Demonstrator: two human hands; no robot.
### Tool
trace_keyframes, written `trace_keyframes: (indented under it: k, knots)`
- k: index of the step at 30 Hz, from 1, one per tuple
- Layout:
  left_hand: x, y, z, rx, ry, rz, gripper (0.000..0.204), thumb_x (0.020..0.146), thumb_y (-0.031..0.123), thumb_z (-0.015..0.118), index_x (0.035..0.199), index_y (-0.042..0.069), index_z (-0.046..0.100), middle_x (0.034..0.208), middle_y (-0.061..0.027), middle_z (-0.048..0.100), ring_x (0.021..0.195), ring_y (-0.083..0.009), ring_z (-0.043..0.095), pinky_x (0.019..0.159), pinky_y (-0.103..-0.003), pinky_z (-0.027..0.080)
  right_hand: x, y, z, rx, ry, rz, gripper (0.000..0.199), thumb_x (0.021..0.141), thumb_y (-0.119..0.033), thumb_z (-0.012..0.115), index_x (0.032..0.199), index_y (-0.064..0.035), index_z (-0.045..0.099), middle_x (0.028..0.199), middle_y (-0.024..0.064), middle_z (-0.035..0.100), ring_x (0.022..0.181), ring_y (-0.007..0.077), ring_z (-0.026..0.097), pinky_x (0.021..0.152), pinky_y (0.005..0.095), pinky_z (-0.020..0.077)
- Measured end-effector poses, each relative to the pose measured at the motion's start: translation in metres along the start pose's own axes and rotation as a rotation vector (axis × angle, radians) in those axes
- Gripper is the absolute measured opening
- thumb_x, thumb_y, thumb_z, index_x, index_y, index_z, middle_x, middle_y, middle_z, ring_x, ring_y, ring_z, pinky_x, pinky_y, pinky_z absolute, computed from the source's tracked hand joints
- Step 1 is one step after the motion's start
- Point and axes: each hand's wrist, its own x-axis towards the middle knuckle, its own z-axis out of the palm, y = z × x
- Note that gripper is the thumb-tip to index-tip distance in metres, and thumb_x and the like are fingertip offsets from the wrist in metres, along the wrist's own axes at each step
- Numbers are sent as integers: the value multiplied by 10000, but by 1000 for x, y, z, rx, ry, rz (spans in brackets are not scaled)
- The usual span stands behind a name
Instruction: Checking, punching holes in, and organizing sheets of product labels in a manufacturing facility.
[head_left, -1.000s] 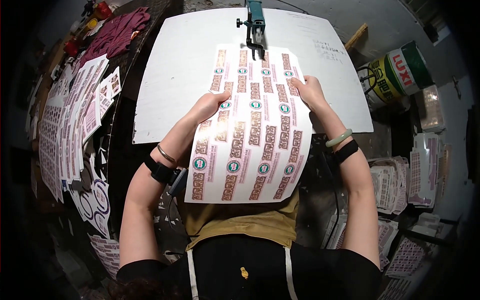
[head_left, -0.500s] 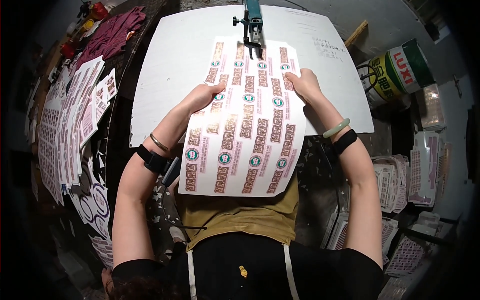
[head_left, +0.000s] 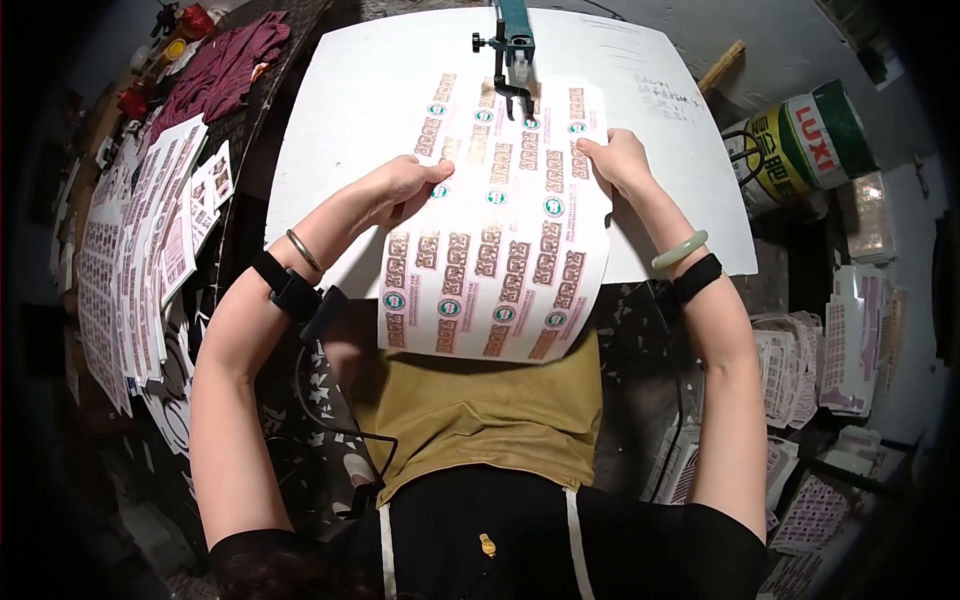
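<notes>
A large white printed sheet [head_left: 475, 215] with rows of brown lettering and round green emblems stretches between my hands. My left hand [head_left: 408, 182] pinches its left edge, thumb on top and fingers hidden beneath. On the right edge, my right hand [head_left: 615, 158] grips in the same way, thumb over the print. The sheet's near end curls down over the table edge above my lap. Its far end lies under the dark arm of a teal machine head [head_left: 516, 45], whose thin black foot [head_left: 515, 100] hangs over the print. Whether the foot touches the sheet I cannot tell.
The white tabletop [head_left: 335, 130] carries the work. At left, stacked printed sheets [head_left: 140, 260] lie beside a maroon cloth [head_left: 222, 70]. A tipped green and yellow bucket [head_left: 800, 145] stands at right, above several piles of printed sheets [head_left: 850, 340]. Scraps litter the floor.
The sheet's near end has lifted and moved away from me, curling more. My left hand has shifted slightly away with its elbow swung outward; my right hand has moved slightly away too.
</notes>
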Motion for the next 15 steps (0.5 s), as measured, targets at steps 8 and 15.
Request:
trace_keyframes:
  k: [8, 15]
  knots:
    - [2, -4, 16, -29, 250, 16, 399, 935, 238, 607, 1006, -154, 611, 881, -208, 666, 695, -220, 658, 576, -328, 525, 3, -10, -1, -118, 42, 39, 399, 785, -343, 708, 998, -6, 691, 978, 175, 700, 929, 308, 675, 822, 397, 515]
    - [7, -1, 12, 246, 475, 87, 378, 847, 262, 721, 831, -110, 653, 741, -142, 663, 592, -178, 624, 514, -322, 487, 5, -15, 3, -161, 80, -9, 382, 792, -328, 719, 974, 6, 687, 933, 182, 700, 889, 294, 677, 796, 385, 510]
